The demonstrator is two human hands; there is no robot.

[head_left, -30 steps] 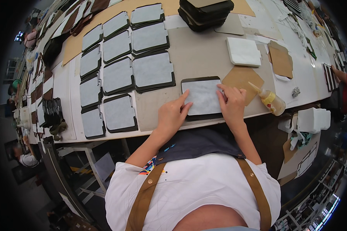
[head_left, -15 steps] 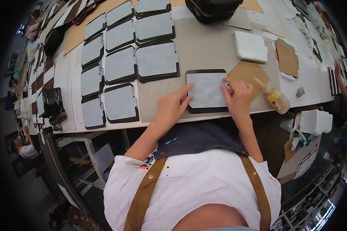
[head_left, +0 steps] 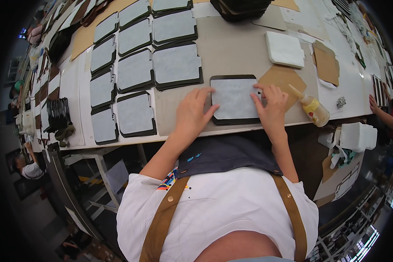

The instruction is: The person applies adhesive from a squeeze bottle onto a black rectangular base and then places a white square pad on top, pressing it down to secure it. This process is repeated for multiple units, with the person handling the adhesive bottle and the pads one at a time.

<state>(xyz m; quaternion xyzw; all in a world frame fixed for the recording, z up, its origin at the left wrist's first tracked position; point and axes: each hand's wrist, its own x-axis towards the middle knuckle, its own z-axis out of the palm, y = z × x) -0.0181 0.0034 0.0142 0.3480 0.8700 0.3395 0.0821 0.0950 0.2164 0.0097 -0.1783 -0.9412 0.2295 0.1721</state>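
A pale grey sheet on a black backing piece (head_left: 234,99) lies flat on the table in front of me. At its left edge, my left hand (head_left: 194,110) has its thumb and fingers spread, the tips touching or just beside the edge. My right hand (head_left: 273,104) is at the right edge, thumb and index finger apart near the upper right corner. Neither hand is closed around the piece. Just right of my right hand, a glue bottle (head_left: 315,112) with a yellow label and long nozzle leans over the table edge.
Stacks of similar black-edged grey pieces (head_left: 134,114) stand in rows on the left. Brown card (head_left: 284,81) lies under my right hand, with a white block (head_left: 284,49) beyond it. A dark pile (head_left: 240,9) sits at the back. Another person's hand (head_left: 374,105) shows far right.
My left hand has drawn slightly left, its index finger lifting off the sheet to the edge. My right hand has shifted slightly. Far right, another person's hand has come lower.
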